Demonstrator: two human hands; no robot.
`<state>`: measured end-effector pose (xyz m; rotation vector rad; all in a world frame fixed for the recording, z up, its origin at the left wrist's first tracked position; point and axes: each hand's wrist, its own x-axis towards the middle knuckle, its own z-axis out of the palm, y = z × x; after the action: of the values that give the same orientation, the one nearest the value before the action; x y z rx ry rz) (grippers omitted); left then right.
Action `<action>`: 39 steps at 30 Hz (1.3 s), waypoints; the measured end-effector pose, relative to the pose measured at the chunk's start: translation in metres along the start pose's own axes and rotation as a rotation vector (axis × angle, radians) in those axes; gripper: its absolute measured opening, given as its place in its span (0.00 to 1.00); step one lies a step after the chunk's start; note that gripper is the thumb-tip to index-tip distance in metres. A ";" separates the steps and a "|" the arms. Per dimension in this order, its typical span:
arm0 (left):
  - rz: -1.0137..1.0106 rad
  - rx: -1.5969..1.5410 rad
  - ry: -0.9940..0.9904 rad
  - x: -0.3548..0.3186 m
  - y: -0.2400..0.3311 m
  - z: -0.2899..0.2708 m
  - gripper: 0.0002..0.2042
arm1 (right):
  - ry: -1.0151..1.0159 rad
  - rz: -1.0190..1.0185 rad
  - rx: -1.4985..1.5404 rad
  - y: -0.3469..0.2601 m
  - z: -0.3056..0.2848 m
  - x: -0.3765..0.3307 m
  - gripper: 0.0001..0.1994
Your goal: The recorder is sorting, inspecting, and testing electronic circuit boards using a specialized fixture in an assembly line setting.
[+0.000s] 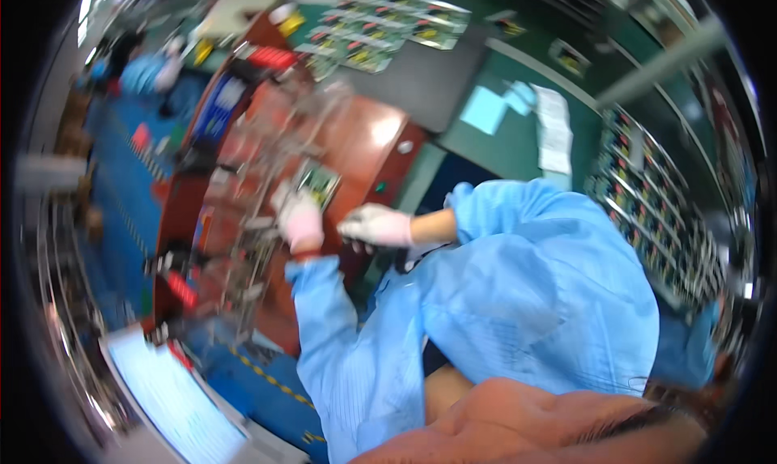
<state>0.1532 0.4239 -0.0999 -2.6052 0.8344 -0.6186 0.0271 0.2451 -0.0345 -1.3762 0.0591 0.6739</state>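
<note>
A white and pink glove covers my left hand [298, 214], which reaches over a reddish-brown test fixture. Its fingers close on the near edge of a small green circuit board [322, 182]; motion blur hides the exact grip. The board lies beside the fixture's transparent plates [259, 168]. To the right, my right hand [376, 224], gloved the same way, is held with fingers curled over the fixture's front edge. Something dark shows under those fingers, too blurred to name. Both arms wear light blue sleeves.
Rows of circuit boards [380, 23] lie at the far side on a green bench. Light blue sheets [484, 110] and a white paper [554, 128] are to the right. More boards stand in a rack [647, 197]. A lit screen [174, 399] is at lower left.
</note>
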 end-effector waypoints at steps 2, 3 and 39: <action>-0.417 -0.635 -0.189 0.011 0.019 -0.045 0.16 | 0.185 0.203 0.050 0.022 -0.008 -0.017 0.20; -0.482 -0.749 -0.327 0.016 0.026 -0.080 0.18 | 0.243 0.236 0.113 0.023 -0.010 -0.022 0.21; 0.447 -1.284 -0.570 0.099 0.285 -0.165 0.17 | 1.910 0.189 0.075 0.323 -0.385 -0.693 0.30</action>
<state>0.0115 0.1143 -0.0539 -3.0163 1.9020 1.1037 -0.5575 -0.3750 -0.1150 -1.4769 1.6858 -0.7006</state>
